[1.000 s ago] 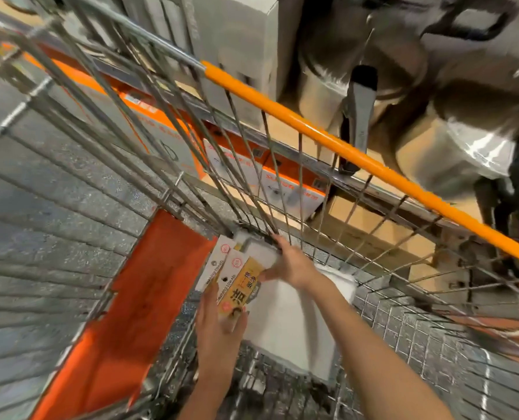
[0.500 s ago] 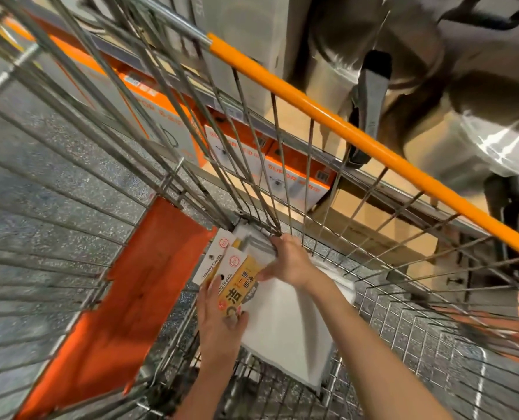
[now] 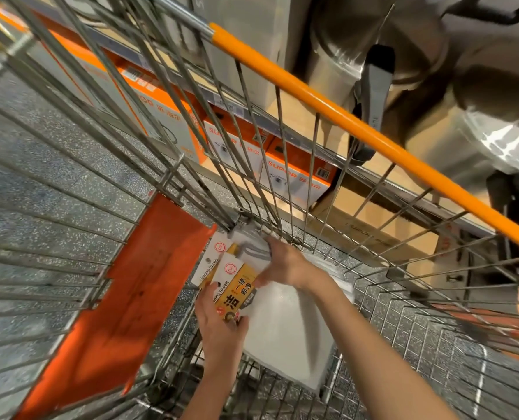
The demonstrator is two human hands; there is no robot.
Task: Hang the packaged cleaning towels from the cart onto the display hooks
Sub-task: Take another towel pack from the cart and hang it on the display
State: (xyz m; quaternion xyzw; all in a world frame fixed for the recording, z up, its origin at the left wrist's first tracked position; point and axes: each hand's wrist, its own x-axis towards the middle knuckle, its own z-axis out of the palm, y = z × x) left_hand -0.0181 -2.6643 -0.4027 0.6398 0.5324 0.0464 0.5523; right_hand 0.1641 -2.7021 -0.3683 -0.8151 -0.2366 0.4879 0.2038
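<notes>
Towel packs (image 3: 232,286) in cart (image 3: 370,137) corner — boxed goods (image 3: 294,177) behind, seemingly shelved.

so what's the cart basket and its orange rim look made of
cart basket: bare metal wire, probably steel, seen in the thin grey rods with a dull shine, crossed into a grid.
orange rim: looks like a smooth plastic sleeve over a metal tube; bare grey metal shows at its upper end. Painted metal is possible.

floor (image 3: 40,177): grey speckled — shelf (image 3: 285,137): orange boxes (image 3: 294,177) | steel pots (image 3: 373,34) above

The towel packages (image 3: 226,280) read "cleaning towels" with large Chinese characters; orange shelf boxes (image 3: 294,174) read "SUPOR".
</notes>
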